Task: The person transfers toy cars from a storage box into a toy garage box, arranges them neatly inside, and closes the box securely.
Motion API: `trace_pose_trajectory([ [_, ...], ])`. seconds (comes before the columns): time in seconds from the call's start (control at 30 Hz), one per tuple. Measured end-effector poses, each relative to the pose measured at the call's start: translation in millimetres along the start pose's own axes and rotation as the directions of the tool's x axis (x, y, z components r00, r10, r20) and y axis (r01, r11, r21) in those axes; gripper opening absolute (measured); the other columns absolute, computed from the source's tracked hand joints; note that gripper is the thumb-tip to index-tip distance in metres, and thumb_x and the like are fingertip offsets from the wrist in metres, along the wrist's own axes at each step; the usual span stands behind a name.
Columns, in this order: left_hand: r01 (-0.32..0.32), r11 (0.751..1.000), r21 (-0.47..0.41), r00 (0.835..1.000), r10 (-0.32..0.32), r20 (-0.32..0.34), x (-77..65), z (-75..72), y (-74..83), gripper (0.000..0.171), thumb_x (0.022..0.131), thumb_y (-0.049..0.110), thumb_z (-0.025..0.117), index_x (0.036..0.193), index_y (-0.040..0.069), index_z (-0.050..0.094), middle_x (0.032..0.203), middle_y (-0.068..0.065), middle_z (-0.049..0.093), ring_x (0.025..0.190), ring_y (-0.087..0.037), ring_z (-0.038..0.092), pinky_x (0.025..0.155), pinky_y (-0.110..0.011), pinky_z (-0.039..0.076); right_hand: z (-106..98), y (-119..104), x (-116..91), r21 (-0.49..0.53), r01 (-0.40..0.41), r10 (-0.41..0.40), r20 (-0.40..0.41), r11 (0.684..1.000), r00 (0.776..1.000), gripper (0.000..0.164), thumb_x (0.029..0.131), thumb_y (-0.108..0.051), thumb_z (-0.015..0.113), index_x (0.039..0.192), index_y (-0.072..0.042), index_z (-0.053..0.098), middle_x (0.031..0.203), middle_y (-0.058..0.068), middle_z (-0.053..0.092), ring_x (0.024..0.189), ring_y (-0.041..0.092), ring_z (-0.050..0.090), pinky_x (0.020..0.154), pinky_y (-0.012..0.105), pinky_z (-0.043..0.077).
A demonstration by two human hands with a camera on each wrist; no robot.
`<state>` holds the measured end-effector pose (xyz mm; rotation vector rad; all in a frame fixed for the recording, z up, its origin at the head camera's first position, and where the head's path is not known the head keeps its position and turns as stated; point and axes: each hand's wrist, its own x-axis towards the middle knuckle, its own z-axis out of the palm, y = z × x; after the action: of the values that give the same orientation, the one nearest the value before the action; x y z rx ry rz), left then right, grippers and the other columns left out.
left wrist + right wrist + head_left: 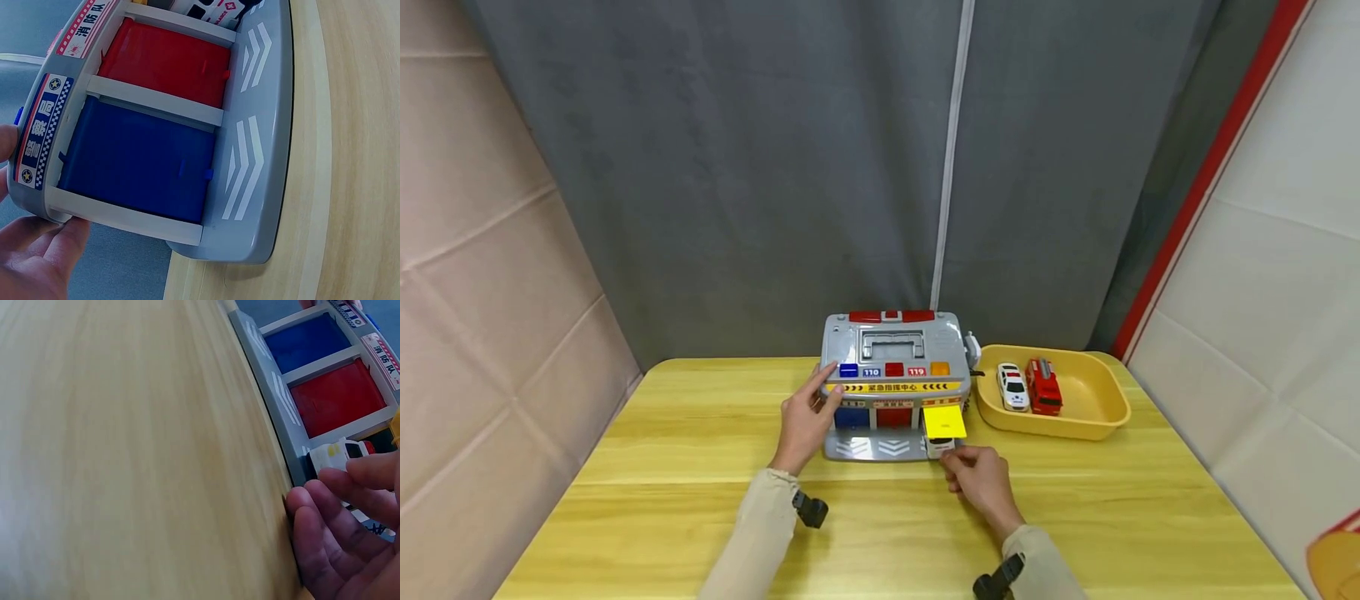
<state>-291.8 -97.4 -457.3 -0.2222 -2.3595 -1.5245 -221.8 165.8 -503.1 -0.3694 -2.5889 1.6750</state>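
Note:
A grey toy emergency station [842, 337] stands on the table, with a blue door [137, 162], a red door [169, 59] and a raised yellow door [944, 422] along its front. My left hand [803, 423] grips the station's left front edge, its thumb on the upper face and fingers beneath. A white toy ambulance [331, 456] with a red light sits on the ramp under the yellow door, partly inside the right bay. My right hand [981, 482] has its fingertips on the ambulance's near end, seemingly pinching it; the fingers hide part of it.
To the station's right, a yellow tray [1093, 404] holds a white toy police car [1013, 387] and a red toy fire engine [1043, 388]. The wooden table [700, 467] runs back to a grey curtain [775, 208].

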Motion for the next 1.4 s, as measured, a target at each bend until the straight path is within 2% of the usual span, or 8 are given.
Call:
trace_pose_trajectory([
  [0.17, 0.001, 1.000, 0.010, 1.000, -0.001, 0.001, 0.0, -1.1, 0.8, 0.042, 0.099, 0.031, 0.064, 0.141, 0.025, 0.060, 0.157, -0.018, 0.042, 0.138, -0.034, 0.052, 0.103, -0.041, 0.052, -2, -1, 1, -0.089, 0.074, -0.070, 0.053, 0.993, 0.996, 0.017, 0.094, -0.014, 0.066, 0.101, -0.004, 0.078, 0.073, 0.004, 0.069, 0.058, 0.011, 0.059, 0.051, 0.022, 0.050],
  [0.33, 0.002, 1.000, 0.016, 1.000, -0.002, 0.010, -0.3, -1.2, 1.1, 0.043, 0.099, 0.033, 0.063, 0.141, 0.026, 0.059, 0.157, -0.017, 0.042, 0.137, -0.032, 0.053, 0.103, -0.040, 0.053, -7, 0, 2, -0.244, 0.224, -0.191, 0.149, 0.944, 0.970, 0.028, 0.090, -0.013, 0.071, 0.117, -0.006, 0.074, 0.082, 0.003, 0.073, 0.061, 0.010, 0.055, 0.054, 0.021, 0.045],
  [0.47, 0.000, 1.000, 0.014, 1.000, 0.000, 0.009, -0.8, -1.6, 1.0, 0.042, 0.099, 0.031, 0.064, 0.141, 0.025, 0.060, 0.157, -0.017, 0.042, 0.135, -0.034, 0.054, 0.103, -0.041, 0.053, -13, 0, 2, -0.246, 0.274, -0.198, 0.294, 0.930, 0.935, 0.046, 0.089, -0.016, 0.073, 0.133, -0.005, 0.064, 0.088, 0.003, 0.069, 0.056, 0.012, 0.056, 0.050, 0.023, 0.046],
  [0.6, 0.001, 1.000, 0.014, 1.000, -0.001, 0.015, -0.1, -1.0, 0.8, 0.043, 0.099, 0.031, 0.064, 0.141, 0.024, 0.059, 0.158, -0.019, 0.041, 0.136, -0.035, 0.053, 0.103, -0.041, 0.053, -17, 1, 3, -0.236, 0.268, -0.179, 0.339, 0.934, 0.924, 0.039, 0.090, -0.016, 0.072, 0.129, -0.012, 0.068, 0.087, 0.002, 0.068, 0.056, 0.012, 0.057, 0.049, 0.023, 0.047],
  [0.77, 0.002, 1.000, -0.001, 1.000, -0.002, 0.022, 0.6, -0.6, 2.1, 0.043, 0.100, 0.031, 0.063, 0.142, 0.024, 0.058, 0.158, -0.019, 0.040, 0.140, -0.035, 0.049, 0.105, -0.041, 0.051, -19, 3, 5, -0.275, 0.252, -0.186, 0.243, 0.928, 0.952, 0.027, 0.090, -0.013, 0.072, 0.117, -0.015, 0.074, 0.083, -0.001, 0.067, 0.064, 0.012, 0.055, 0.055, 0.022, 0.045],
  [0.93, 0.010, 1.000, -0.002, 1.000, -0.009, 0.022, 0.6, -1.2, 1.5, 0.043, 0.099, 0.031, 0.063, 0.142, 0.023, 0.058, 0.158, -0.018, 0.040, 0.140, -0.034, 0.049, 0.105, -0.040, 0.051, -24, -1, 5, -0.257, 0.243, -0.231, 0.077, 0.935, 0.970, 0.013, 0.092, -0.005, 0.066, 0.099, -0.008, 0.076, 0.077, 0.002, 0.066, 0.068, 0.012, 0.053, 0.057, 0.021, 0.043],
  [1.1, 0.008, 1.000, -0.007, 1.000, -0.008, 0.018, 1.7, -1.1, 1.6, 0.043, 0.100, 0.032, 0.063, 0.142, 0.024, 0.058, 0.158, -0.018, 0.040, 0.141, -0.034, 0.048, 0.106, -0.040, 0.050, -30, -9, 5, -0.156, 0.244, -0.254, -0.046, 0.957, 0.966, 0.013, 0.096, -0.006, 0.062, 0.099, 0.000, 0.072, 0.077, 0.014, 0.068, 0.059, 0.011, 0.056, 0.052, 0.020, 0.046],
  [1.4, -0.008, 1.000, -0.001, 1.000, 0.008, 0.003, 0.3, -0.8, 1.5, 0.042, 0.098, 0.028, 0.066, 0.140, 0.022, 0.061, 0.157, -0.019, 0.043, 0.134, -0.031, 0.056, 0.104, -0.040, 0.053, -38, -17, 8, -0.154, 0.285, -0.303, -0.108, 0.946, 0.947, 0.014, 0.098, -0.008, 0.059, 0.101, -0.001, 0.071, 0.080, 0.015, 0.070, 0.062, 0.016, 0.062, 0.053, 0.019, 0.049],
])
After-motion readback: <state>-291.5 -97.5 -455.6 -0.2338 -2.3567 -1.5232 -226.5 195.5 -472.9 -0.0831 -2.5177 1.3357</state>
